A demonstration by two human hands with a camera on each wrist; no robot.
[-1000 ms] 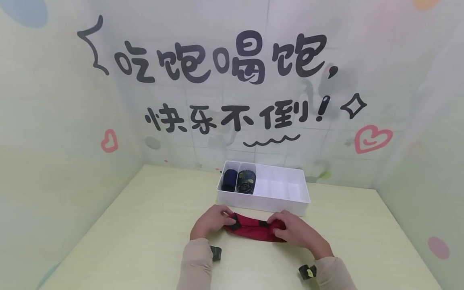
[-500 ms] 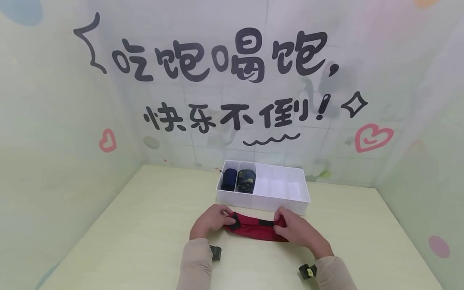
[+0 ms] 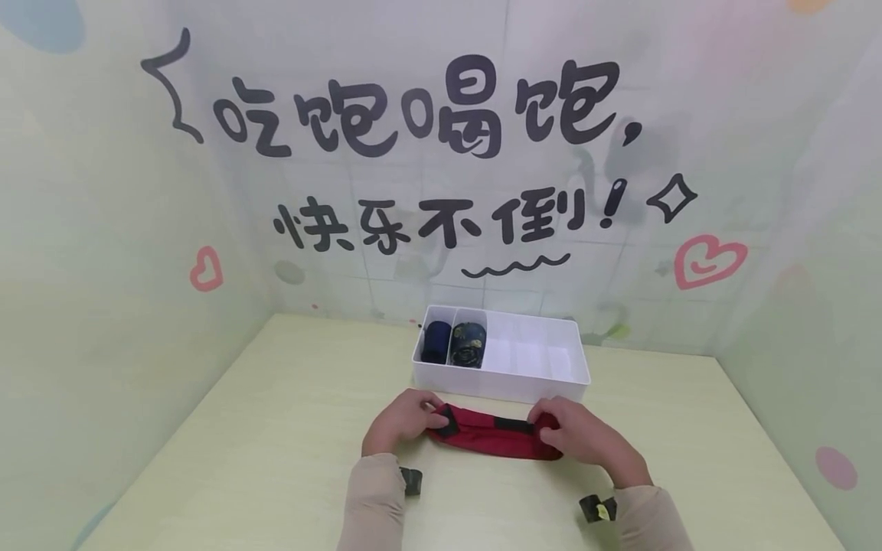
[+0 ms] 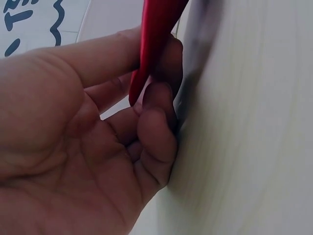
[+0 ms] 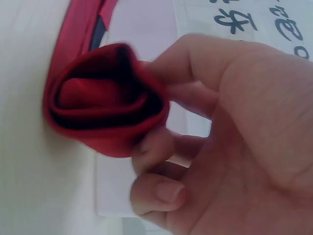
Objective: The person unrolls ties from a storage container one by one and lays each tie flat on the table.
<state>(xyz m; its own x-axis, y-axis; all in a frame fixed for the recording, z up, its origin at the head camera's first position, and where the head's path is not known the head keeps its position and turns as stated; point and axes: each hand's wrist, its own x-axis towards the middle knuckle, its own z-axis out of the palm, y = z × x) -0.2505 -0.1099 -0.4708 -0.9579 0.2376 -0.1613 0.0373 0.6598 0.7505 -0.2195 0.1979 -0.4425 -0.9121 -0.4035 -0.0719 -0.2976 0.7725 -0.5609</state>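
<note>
A red cloth (image 3: 485, 442), folded into a long narrow strip with dark patches near its left end and on its upper edge, lies across the table between both hands. My left hand (image 3: 401, 421) pinches its left end; in the left wrist view the red cloth (image 4: 155, 36) passes between thumb and fingers, which stay low over the tabletop. At the other end my right hand (image 3: 582, 435) grips the cloth with thumb and fingers. The right wrist view shows that end of the cloth (image 5: 105, 146) in loose rolled layers, open toward the camera.
Just behind the hands stands a white divided box (image 3: 475, 381). Its two left compartments hold a navy cloth roll (image 3: 436, 342) and a dark patterned roll (image 3: 468, 346). Printed wall sheets enclose the pale table (image 3: 276, 428) at the back and sides.
My right hand has moved a little to the right, and the cloth's right end with it. More of the dark patch on the upper edge now shows. The left hand has stayed in place.
</note>
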